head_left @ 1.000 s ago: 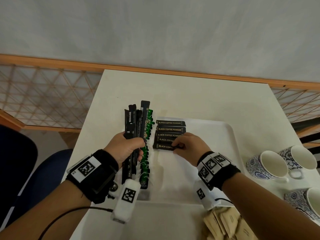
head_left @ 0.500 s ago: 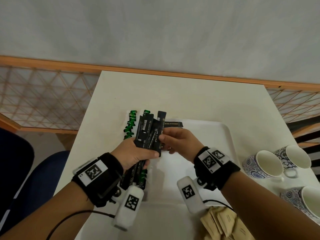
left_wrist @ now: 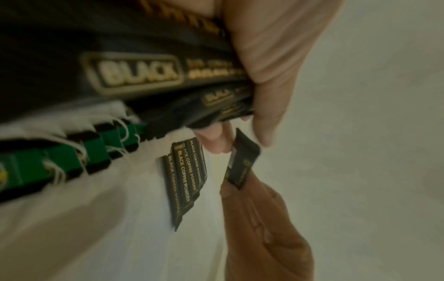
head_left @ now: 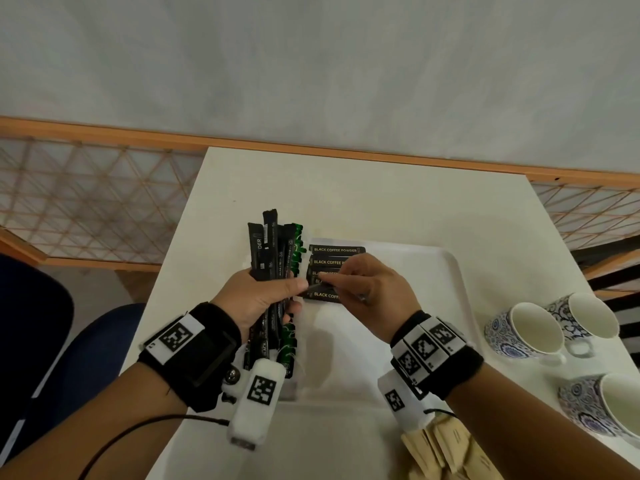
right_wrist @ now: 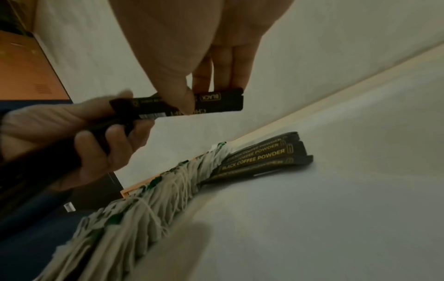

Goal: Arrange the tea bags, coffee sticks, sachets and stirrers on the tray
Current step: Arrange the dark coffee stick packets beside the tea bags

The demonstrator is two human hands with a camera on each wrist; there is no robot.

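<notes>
Beige paper sachets (head_left: 446, 452) sit nearest, at the front table edge by the right forearm, cut off by the frame so count unknown; they look light and flat, probably easiest picked by an edge. Next out, white tray (head_left: 446, 268): mostly bare where visible, front rim hidden behind the wrist cameras. Left hand (head_left: 256, 299) has fingers curled round a bundle of coffee sticks (head_left: 268, 251), gripped mid-length, ends fanning out above and below the fist. Right hand (head_left: 367, 292) pinches a single coffee stick (right_wrist: 206, 103) between thumb and fingertips near one end; its other end is at the left thumb, can't tell whether it's fully free of the bundle. Sticks look like light foil film, slightly stiff along the length, likely slick, so I'd judge an end pinch fine for one, but the bundle could shed sticks if the fist loosens. Laid row of coffee sticks (head_left: 336, 250) is on the tray's far-left part, overlapping like shingles; right hand covers the middle ones, so count is unclear. Tea bags (right_wrist: 173, 182) run along the tray's left edge beside that row, green tags and white strings; soft, strings likely to snag, and largely hidden under the left hand in the head view. Mugs (head_left: 526, 330) at right, one cropped. No stirrers visible. Both wrist views are motion-blurred.
</notes>
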